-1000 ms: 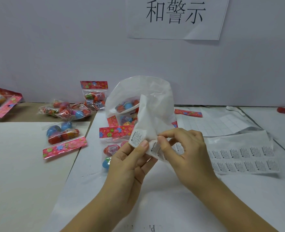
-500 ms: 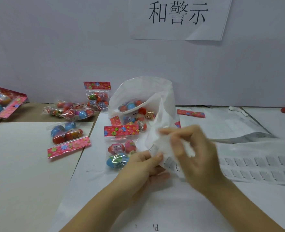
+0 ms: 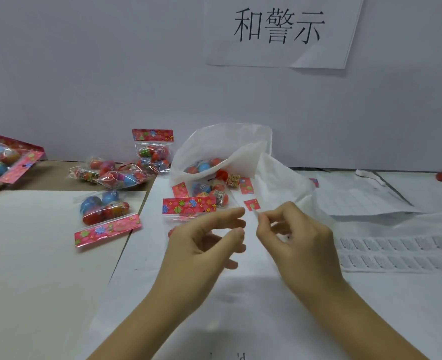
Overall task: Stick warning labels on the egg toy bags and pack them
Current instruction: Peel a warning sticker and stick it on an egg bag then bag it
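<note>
My right hand [image 3: 296, 239] pinches a small pale piece between thumb and forefinger, apparently a warning label; it is blurred. My left hand [image 3: 207, 242] hovers beside it with loosely curved fingers and holds nothing that I can see. Under the left hand lies a clear egg toy bag [image 3: 188, 207] with a red flowered header. Just behind it a white plastic bag [image 3: 227, 144] gapes open with several egg toy bags inside. The label sheet [image 3: 396, 253] lies flat to the right of my right hand.
More egg toy bags lie at left: one on the beige board [image 3: 105, 214], a pile [image 3: 111, 174] behind it, one leaning on the wall [image 3: 153, 149], others at the far left [image 3: 4, 159]. A used backing sheet [image 3: 357, 198] lies at back right.
Both hands gripped the label sheet before. The sheet now lies on the table at right, the hands have drawn apart, and the right fingers stay pinched.
</note>
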`<action>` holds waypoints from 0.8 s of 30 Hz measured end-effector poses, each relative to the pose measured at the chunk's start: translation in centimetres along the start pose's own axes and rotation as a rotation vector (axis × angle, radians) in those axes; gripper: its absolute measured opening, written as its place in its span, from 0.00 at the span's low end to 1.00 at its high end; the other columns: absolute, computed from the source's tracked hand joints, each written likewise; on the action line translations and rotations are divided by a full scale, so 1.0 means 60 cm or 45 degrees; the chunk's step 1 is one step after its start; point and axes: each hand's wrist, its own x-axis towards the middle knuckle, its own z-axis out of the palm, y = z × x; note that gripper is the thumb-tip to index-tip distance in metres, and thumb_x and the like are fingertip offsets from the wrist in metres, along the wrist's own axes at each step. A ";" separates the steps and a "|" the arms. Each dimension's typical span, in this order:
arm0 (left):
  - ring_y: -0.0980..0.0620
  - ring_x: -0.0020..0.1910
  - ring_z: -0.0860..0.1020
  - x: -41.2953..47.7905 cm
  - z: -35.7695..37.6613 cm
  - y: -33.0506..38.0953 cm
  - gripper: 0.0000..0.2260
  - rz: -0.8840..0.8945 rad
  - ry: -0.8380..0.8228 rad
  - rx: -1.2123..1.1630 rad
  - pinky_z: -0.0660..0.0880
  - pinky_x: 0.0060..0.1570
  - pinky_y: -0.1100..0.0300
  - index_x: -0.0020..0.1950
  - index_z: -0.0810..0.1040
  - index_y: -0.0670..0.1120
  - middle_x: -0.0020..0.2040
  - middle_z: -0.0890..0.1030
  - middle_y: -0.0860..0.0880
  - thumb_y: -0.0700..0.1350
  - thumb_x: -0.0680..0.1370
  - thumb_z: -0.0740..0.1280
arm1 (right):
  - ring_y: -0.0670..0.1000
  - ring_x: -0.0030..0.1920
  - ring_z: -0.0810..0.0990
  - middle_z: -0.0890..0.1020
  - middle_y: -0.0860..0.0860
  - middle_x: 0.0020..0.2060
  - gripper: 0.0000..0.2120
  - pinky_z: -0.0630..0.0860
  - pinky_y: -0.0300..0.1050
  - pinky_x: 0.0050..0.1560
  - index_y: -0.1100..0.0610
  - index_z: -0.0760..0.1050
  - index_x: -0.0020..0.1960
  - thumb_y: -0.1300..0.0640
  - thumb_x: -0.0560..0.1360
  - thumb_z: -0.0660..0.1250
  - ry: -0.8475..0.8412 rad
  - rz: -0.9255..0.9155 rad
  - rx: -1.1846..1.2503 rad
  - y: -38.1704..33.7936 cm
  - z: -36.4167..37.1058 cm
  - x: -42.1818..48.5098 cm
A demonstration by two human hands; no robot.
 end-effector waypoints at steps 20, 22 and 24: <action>0.46 0.40 0.85 0.011 -0.008 0.005 0.15 -0.171 0.023 -0.681 0.80 0.32 0.59 0.48 0.87 0.53 0.51 0.86 0.48 0.43 0.67 0.65 | 0.49 0.31 0.79 0.81 0.49 0.34 0.03 0.76 0.43 0.26 0.51 0.81 0.42 0.56 0.74 0.71 -0.275 0.713 0.995 -0.040 -0.012 0.005; 0.48 0.38 0.84 0.011 -0.008 0.004 0.19 -0.162 0.037 -0.635 0.79 0.31 0.60 0.46 0.87 0.54 0.49 0.86 0.48 0.36 0.61 0.72 | 0.50 0.29 0.78 0.81 0.51 0.33 0.03 0.75 0.43 0.24 0.55 0.82 0.40 0.57 0.71 0.71 -0.462 0.859 1.190 -0.042 -0.012 0.008; 0.49 0.38 0.84 0.010 -0.005 0.003 0.17 -0.129 0.096 -0.541 0.79 0.31 0.61 0.44 0.87 0.55 0.46 0.86 0.47 0.47 0.56 0.76 | 0.51 0.29 0.77 0.80 0.53 0.34 0.10 0.74 0.42 0.24 0.57 0.83 0.41 0.51 0.65 0.71 -0.541 0.954 1.352 -0.046 -0.013 0.010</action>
